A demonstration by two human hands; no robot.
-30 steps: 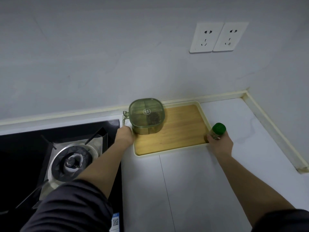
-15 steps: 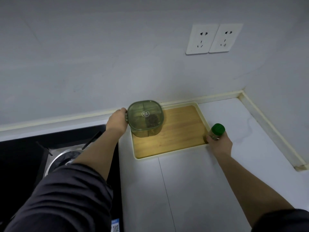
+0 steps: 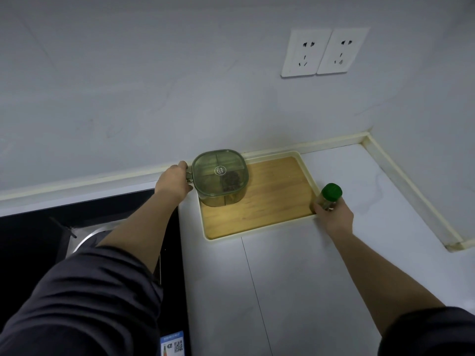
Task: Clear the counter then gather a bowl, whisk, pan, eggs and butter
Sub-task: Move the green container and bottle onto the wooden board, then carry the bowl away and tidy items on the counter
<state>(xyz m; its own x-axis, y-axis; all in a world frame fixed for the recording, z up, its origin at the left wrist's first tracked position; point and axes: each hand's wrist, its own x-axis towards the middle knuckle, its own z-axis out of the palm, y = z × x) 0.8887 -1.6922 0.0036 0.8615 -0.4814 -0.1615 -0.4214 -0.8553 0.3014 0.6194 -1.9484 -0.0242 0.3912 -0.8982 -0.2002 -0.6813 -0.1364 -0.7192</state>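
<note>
While the person leans over the counter (image 3: 295,278), both arms reach out to a tray (image 3: 277,191) at the back, by the wall (image 3: 128,86). All of this shows in the head view.

The tray has a pale rim and a wood floor. A green box (image 3: 220,177) is at its back left corner. The box has a see-through lid, split in four parts, and something dark lies in one part. I cannot tell if the box rests on the tray or is lifted a bit.

The left hand (image 3: 174,181) is at the left side of the box. Its fingers curl round the small handle there, with the thumb low and one finger up top.

The right hand (image 3: 334,218) is at the front right corner of the tray. Its fingers wrap round a small jar (image 3: 324,201) with a green cap (image 3: 331,192). The jar leans a little and is right by the tray's rim. The hand hides its bottom, so I cannot tell if it stands on the counter.

The counter is white with a thin line down the middle. It runs to a corner on the right, where a pale strip meets the wall.

On the left is a black stove (image 3: 30,227) with a shiny burner (image 3: 84,240), partly hidden by the left arm. A small blue sticker (image 3: 172,345) is on its front edge.

Two white sockets (image 3: 325,51) sit side by side, high on the wall. Both arms are bare up to dark sleeves (image 3: 77,304) near the camera.
</note>
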